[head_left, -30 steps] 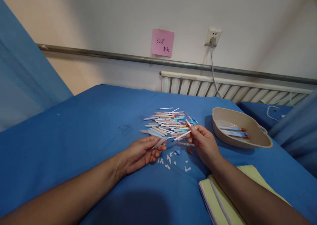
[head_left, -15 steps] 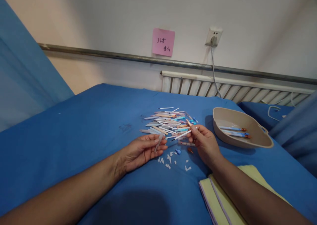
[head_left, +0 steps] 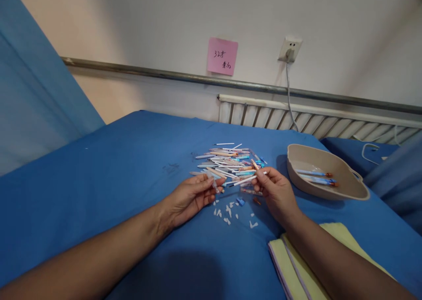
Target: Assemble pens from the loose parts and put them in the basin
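In the head view my left hand (head_left: 187,199) pinches a translucent tube-like pen part (head_left: 215,184) between thumb and fingers. My right hand (head_left: 277,193) is closed on a white pen refill (head_left: 244,181) with a dark tip pointing left, plus a slim orange-and-clear pen piece (head_left: 254,164) sticking up by the thumb. Behind both hands lies a heap of pen parts (head_left: 220,162): refills, barrels and pastel tubes. Small white tips (head_left: 228,211) are scattered in front, along with a blue pen piece (head_left: 240,201) and a brown pen piece (head_left: 256,201).
A beige basin (head_left: 349,195) on the right holds several blue pens with brown ends (head_left: 318,179). A folded yellow towel (head_left: 290,265) lies under my right forearm. Blue cloth (head_left: 132,159) covers the surface, with a rail (head_left: 158,75) and radiator (head_left: 250,115) along the wall.
The translucent part in my left hand has turned, its upper end now leaning left instead of right. My right hand keeps its hold on the refill. The whole view has shifted slightly.
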A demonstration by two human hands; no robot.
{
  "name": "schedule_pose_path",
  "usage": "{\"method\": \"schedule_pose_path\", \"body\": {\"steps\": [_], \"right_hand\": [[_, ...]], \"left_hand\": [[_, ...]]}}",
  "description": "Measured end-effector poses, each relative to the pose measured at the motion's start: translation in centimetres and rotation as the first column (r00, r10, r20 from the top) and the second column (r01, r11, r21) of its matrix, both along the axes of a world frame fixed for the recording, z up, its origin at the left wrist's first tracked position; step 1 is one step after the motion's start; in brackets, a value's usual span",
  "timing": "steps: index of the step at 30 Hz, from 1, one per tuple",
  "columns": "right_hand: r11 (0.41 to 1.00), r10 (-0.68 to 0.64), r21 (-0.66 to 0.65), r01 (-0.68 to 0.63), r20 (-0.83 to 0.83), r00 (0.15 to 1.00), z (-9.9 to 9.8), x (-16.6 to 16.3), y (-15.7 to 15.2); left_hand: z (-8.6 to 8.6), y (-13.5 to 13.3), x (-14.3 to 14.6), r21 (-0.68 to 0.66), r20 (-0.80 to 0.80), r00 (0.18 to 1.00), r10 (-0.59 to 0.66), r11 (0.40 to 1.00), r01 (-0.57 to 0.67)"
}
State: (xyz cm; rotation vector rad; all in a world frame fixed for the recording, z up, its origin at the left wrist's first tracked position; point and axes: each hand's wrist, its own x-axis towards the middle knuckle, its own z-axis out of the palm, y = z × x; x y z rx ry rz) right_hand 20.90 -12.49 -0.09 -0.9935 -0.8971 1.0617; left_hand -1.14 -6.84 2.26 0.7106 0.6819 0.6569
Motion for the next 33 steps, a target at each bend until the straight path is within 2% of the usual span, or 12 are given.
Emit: {"method": "schedule_pose_path", "body": {"steps": [7, 16, 28, 33], "right_hand": [[0.998, 0.032, -0.056, -0.031, 0.007, 0.999, -0.35, -0.2, -0.21], [0.997, 0.049, -0.058, -0.048, 0.02, 0.999, -0.22, -0.44, -0.51], [0.999, 0.019, -0.043, -0.017, 0.057, 0.998, -0.27, -0.29, -0.55], [0.998, 0.023, -0.054, -0.02, 0.055, 0.998, -0.21, -0.33, -0.56]], "left_hand": [[0.08, -0.1, 0.2, 0.067, -0.035, 0.999, 0.037, 0.997, -0.034], [-0.52, 0.15, 0.22, 0.109, -0.015, 0.994, 0.106, 0.989, -0.103], [-0.1, -0.3, 0.16, 0.206, -0.088, 0.994, 0.072, 0.977, -0.052], [-0.03, -0.33, 0.24, 0.228, -0.111, 0.989, 0.094, 0.971, -0.066]]}}
